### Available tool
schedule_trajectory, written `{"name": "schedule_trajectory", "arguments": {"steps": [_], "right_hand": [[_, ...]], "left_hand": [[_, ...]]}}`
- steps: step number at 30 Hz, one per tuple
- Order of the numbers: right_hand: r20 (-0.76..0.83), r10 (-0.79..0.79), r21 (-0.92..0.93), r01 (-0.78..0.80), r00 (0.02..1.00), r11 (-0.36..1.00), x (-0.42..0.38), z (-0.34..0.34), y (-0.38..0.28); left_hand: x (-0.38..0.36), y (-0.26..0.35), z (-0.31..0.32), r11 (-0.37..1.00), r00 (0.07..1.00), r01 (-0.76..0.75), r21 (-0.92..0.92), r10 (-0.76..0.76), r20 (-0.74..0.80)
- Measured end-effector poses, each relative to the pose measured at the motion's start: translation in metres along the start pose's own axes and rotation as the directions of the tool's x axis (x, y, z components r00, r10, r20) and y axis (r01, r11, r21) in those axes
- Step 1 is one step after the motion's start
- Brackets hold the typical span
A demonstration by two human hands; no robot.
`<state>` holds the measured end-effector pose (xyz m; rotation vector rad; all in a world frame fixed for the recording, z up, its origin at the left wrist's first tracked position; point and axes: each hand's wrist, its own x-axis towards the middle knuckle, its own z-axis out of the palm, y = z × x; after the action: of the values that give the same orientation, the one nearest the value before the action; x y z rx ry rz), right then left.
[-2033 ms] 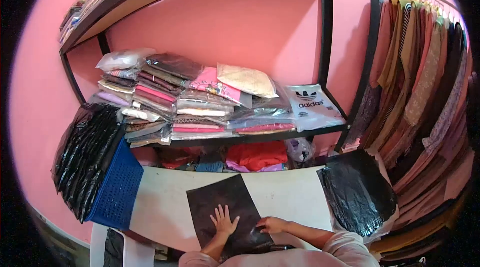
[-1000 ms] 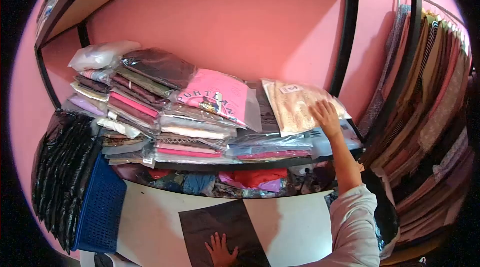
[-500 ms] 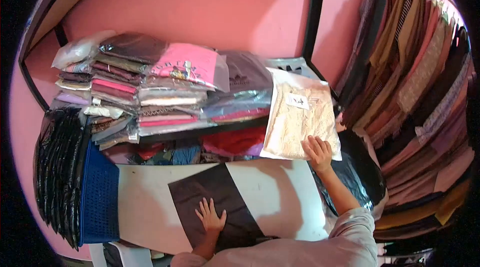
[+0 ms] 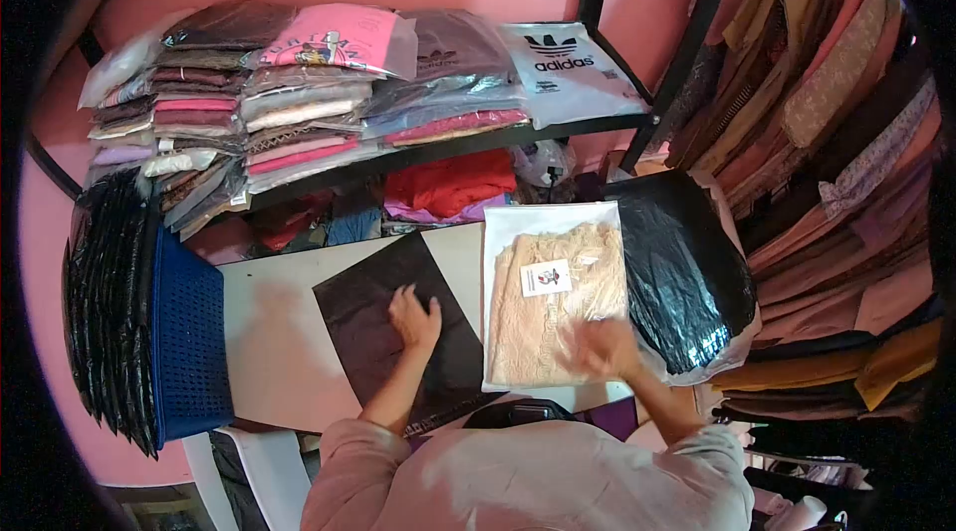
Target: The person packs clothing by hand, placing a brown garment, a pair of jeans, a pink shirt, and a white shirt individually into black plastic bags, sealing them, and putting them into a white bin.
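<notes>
My left hand [image 4: 415,318] rests on a flat black plastic bag [image 4: 383,277] on the white table [image 4: 269,332], its fingers apart. My right hand [image 4: 602,349], smeared by motion, is at the lower right part of a clear package [image 4: 543,322] with a cream knitted garment inside and a small white tag. The package lies to the right of the black bag. Whether my right fingers grip its edge is hidden by the blur.
A blue basket [image 4: 189,332] holding many black packages [image 4: 105,322] stands at the left. Folded bagged clothes [image 4: 304,118] fill a black-edged shelf behind. A shiny black bundle [image 4: 682,277] is at the right, beside hanging garments [image 4: 846,133].
The cream garment package has come down from near the shelf onto the table, with my right hand. My left hand has shifted up on the black bag. The view has tilted lower.
</notes>
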<state>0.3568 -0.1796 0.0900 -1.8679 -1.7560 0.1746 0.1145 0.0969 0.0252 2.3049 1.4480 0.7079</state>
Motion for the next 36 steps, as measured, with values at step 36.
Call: {"name": "schedule_trajectory", "arguments": {"steps": [36], "right_hand": [[-0.393,0.490,0.803,0.032,0.778,0.594,0.084,-0.168,0.030]], "left_hand": [[0.071,0.202,-0.116,0.531,0.946,-0.325,-0.782,0.178,-0.271]]}}
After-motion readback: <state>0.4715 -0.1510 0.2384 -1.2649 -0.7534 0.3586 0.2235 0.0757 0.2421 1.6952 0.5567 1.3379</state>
